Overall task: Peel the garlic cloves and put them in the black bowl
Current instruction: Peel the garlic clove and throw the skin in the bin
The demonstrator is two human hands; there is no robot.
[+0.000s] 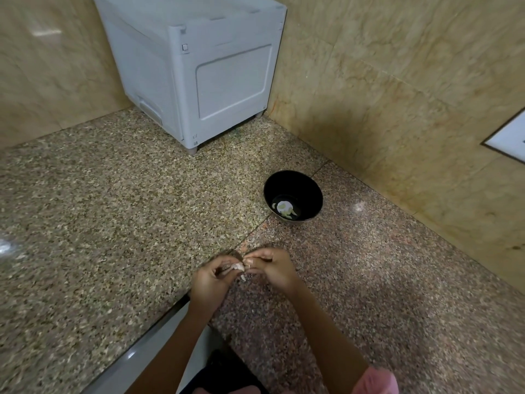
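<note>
Left hand (211,275): fingers are curling round a clove (237,267), holding it just above the counter (113,223).
Right hand (272,267): fingertips are pinching the skin (243,277) at the clove's near end, and a pale strip of it is hanging down between the hands.
Clove: it is sitting between both hands and touching each. It is partly hidden by the fingers, so how much skin is on it cannot be told.
Bowl (312,206): it is standing upright on the counter beyond the hands, well apart from them and near the right wall (397,109).
Pieces (284,207): pale bits are lying at the bowl's bottom, reading as peeled garlic. Their number cannot be told.
Done: judging by those pieces, at least one clove is already lying peeled in the bowl.
Left: the clove in hand is awaiting the rest of its peeling and the drop into the bowl. No other cloves are showing on the counter, so whether more are waiting cannot be told.
Box (199,66): a grey box is standing in the far corner, playing no part.
</note>
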